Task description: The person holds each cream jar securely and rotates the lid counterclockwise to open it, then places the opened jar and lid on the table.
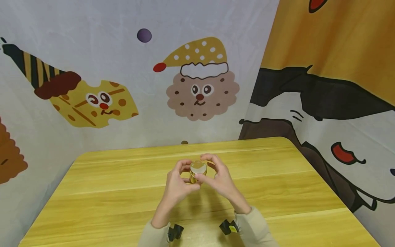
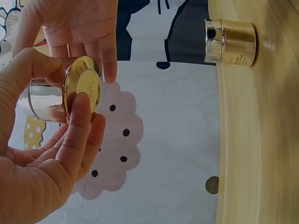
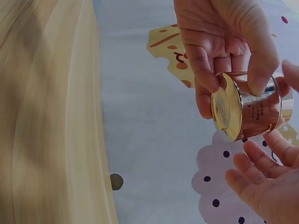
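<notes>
A shiny gold jar [image 1: 198, 167] is held upright above the table in the head view. My left hand [image 1: 177, 185] grips it, with thumb on the side and fingers at the base in the left wrist view. The jar's base [image 2: 88, 91] shows there. My right hand [image 1: 222, 180] is beside the jar, fingers spread and loosely bent in the right wrist view, its thumb near the lid; whether it touches is unclear. A second gold jar [image 2: 238, 43] with a silvery lid stands on the table in the left wrist view; the head view does not clearly show it.
The wooden table [image 1: 108, 192] has its far edge beside a patterned cloth wall [image 1: 123, 51]. A darker cartoon panel [image 1: 308, 103] borders it on the right. Black straps [image 1: 176, 232] sit at the cuffs of the light sleeves [image 1: 256, 228].
</notes>
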The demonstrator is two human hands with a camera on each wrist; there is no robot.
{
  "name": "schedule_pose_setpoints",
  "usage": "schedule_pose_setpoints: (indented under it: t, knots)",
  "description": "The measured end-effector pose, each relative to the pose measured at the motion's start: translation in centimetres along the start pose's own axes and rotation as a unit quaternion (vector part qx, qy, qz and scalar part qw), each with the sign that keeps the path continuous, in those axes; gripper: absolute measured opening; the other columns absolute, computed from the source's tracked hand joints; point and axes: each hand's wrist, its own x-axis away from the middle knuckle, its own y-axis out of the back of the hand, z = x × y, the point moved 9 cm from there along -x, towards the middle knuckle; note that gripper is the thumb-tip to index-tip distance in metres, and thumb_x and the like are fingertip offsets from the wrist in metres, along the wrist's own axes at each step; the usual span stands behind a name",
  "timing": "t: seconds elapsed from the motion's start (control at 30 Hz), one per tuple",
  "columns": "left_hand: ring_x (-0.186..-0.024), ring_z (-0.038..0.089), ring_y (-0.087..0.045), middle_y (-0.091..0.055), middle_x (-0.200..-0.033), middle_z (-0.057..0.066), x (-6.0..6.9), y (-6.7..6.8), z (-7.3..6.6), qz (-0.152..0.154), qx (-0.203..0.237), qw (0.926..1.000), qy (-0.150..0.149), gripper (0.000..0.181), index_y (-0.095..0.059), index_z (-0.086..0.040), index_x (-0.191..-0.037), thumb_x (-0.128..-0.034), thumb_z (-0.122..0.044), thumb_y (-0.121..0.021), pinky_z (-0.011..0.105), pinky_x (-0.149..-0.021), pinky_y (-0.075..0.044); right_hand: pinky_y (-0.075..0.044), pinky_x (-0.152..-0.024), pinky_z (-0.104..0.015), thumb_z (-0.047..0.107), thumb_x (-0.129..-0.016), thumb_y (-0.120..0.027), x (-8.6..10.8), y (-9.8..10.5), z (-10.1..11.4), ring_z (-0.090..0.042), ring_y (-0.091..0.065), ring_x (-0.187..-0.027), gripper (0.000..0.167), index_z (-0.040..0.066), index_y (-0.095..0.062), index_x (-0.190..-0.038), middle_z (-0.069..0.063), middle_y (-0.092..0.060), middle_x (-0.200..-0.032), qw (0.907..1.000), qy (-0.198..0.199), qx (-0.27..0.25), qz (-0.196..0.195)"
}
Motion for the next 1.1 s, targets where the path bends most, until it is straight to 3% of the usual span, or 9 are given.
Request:
schedule_pose_setpoints:
  t: [0.13,0.37,0.6,0.77,1.1]
  knots:
    - [-0.097,0.027,-0.059,-0.062,-0.103,0.015,0.0,0.0,0.0,-0.002,-0.002,1.0000,0.002,0.059,-0.051,0.003,-0.118,-0.0646,0.004,-0.076,0.024,-0.067,-0.056,-0.040,-0.099,-0.051,0.002,-0.076,-0.074,-0.1,0.1,-0.1,-0.030,-0.047,-0.118,0.037,0.000,-0.058,-0.110,-0.013,-0.052,-0.123,1.0000,0.000,0.000,-0.006]
    - [-0.097,0.028,-0.058,-0.062,-0.104,0.017,0.1,0.0,0.0,0.003,-0.003,1.0000,-0.002,0.057,-0.052,0.003,-0.118,-0.0660,0.002,-0.076,0.025,-0.068,-0.056,-0.042,-0.097,-0.053,-0.003,-0.083,-0.063,0.0,-0.3,1.0,-0.033,-0.048,-0.114,0.041,-0.007,-0.054,-0.123,-0.019,-0.051,-0.125,0.9978,0.058,0.006,0.031]
    - [-0.098,0.029,-0.058,-0.062,-0.104,0.016,0.0,0.1,0.0,-0.001,-0.001,1.0000,0.006,0.060,-0.051,0.004,-0.118,-0.0635,0.006,-0.075,0.024,-0.068,-0.056,-0.038,-0.099,-0.056,0.002,-0.075,-0.075,-0.1,0.0,0.2,-0.032,-0.045,-0.119,0.046,-0.001,-0.054,-0.116,-0.014,-0.052,-0.124,1.0000,0.006,-0.006,0.002]
    - [-0.098,0.031,-0.058,-0.062,-0.103,0.016,0.0,0.1,0.0,-0.001,0.000,1.0000,0.004,0.059,-0.051,0.004,-0.118,-0.0639,0.005,-0.074,0.023,-0.067,-0.056,-0.041,-0.097,-0.053,0.001,-0.072,-0.077,-0.2,0.1,0.1,-0.032,-0.046,-0.118,0.042,-0.002,-0.057,-0.109,-0.015,-0.052,-0.123,1.0000,0.005,0.003,-0.008]
    - [-0.096,0.029,-0.059,-0.062,-0.102,0.017,0.0,0.0,-0.1,0.001,0.001,1.0000,-0.002,0.058,-0.051,0.006,-0.118,-0.0648,0.004,-0.075,0.025,-0.067,-0.056,-0.042,-0.097,-0.054,0.000,-0.083,-0.066,-0.1,-0.4,0.6,-0.034,-0.048,-0.115,0.043,-0.005,-0.054,-0.123,-0.017,-0.050,-0.126,0.9977,0.048,0.003,0.048]
